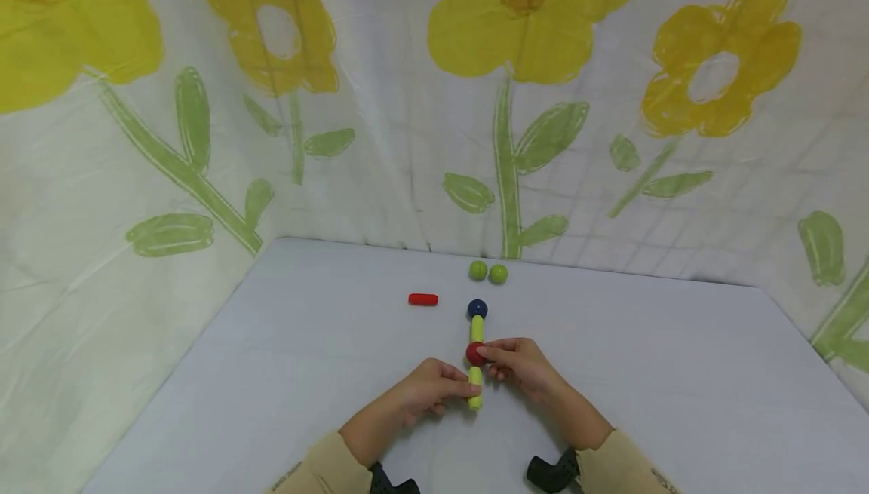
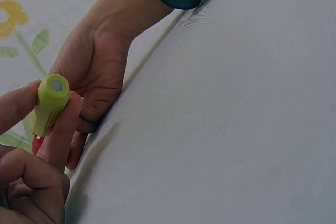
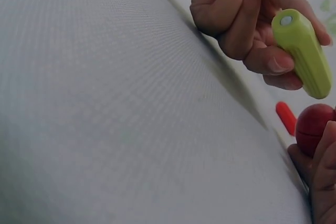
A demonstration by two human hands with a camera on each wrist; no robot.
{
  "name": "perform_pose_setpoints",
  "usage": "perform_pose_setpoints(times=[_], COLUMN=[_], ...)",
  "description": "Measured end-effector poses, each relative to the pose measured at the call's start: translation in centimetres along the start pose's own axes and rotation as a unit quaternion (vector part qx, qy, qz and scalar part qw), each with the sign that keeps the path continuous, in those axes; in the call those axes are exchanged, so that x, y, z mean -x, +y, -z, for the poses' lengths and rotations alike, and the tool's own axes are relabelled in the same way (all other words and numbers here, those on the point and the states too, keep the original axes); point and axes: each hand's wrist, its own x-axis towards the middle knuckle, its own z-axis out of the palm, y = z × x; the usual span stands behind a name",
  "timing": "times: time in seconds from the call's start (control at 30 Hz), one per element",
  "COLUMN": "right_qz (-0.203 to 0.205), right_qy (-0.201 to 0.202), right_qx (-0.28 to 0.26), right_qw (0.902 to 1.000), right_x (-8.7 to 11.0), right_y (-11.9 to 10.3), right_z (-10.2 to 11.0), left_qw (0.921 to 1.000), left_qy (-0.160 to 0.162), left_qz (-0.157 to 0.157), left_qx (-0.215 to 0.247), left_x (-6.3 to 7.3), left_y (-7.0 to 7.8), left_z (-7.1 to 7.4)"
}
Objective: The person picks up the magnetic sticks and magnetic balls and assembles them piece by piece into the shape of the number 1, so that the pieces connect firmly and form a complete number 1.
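Observation:
My left hand (image 1: 429,390) pinches a yellow-green ribbed stick (image 1: 474,375) between thumb and fingers. A small silver disc shows in the end of that stick (image 3: 310,59) in the right wrist view. My right hand (image 1: 524,364) pinches a red ball (image 1: 472,354) just beyond the stick's far end. A narrow gap parts stick and ball (image 3: 311,127) in the right wrist view. Beyond the red ball, a second yellow-green stick (image 1: 477,327) runs in line up to a dark blue ball (image 1: 477,308). In the left wrist view the red ball is mostly hidden behind fingers.
A red stick (image 1: 423,299) lies left of the blue ball. Two green balls (image 1: 478,270) sit side by side near the back edge of the white table (image 1: 326,313). Behind it hangs a white cloth (image 1: 380,147) with painted yellow flowers.

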Motion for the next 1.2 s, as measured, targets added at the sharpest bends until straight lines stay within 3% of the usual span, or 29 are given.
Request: perform_pose_setpoints(times=[0.57, 1.2], right_qz=[0.000, -0.006], right_qy=[-0.014, -0.007], right_qx=[0.001, -0.008], right_qw=[0.9999, 0.9999], right_x=[0.0, 0.5], right_y=[-0.2, -0.4], right_z=[0.2, 0.0], left_qw=[0.9983, 0.9987], left_qy=[0.037, 0.027], left_qz=[-0.002, -0.004], left_qx=[-0.046, -0.043], left_x=[-0.4, -1.0], left_y=[0.1, 0.2], left_z=[-0.5, -0.3])
